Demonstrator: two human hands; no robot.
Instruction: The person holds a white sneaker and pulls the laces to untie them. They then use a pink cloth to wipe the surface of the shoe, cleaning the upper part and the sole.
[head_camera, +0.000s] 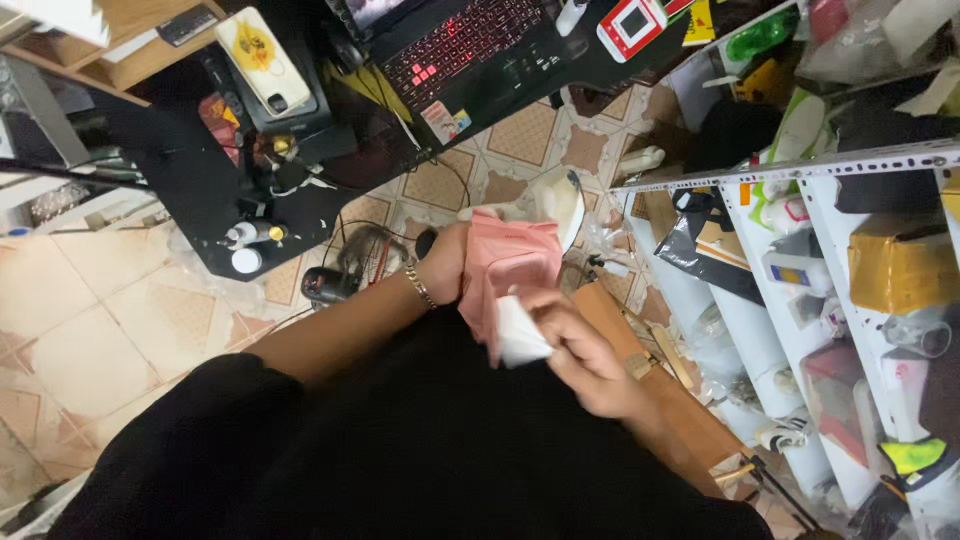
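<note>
Hands met over the person's lap, above a tiled floor. Left hand was closed on the upper edge of a pink cloth, wrist wearing a bracelet. Right hand pinched a white piece against the cloth's lower edge, fingers curled tight. Could not tell what the white piece was: paper, label or bag. Cloth hung between both hands, folded or bunched, in front of a black garment.

Behind the cloth, a white round thing sat near the floor, partly hidden. Black worktop stood at upper left with a laptop at its far edge, a phone beside it, small bottles at its near corner. White shelf at right was crammed with boxes and packets.

Risks, as a judgement: the right hand's pinch looked shallow, so the white piece could slip and drop into floor clutter. Cloth was bunched, so the grip may have caught only one layer and the rest could slide out. Cables lay just beside the left hand; a snag seemed possible.
</note>
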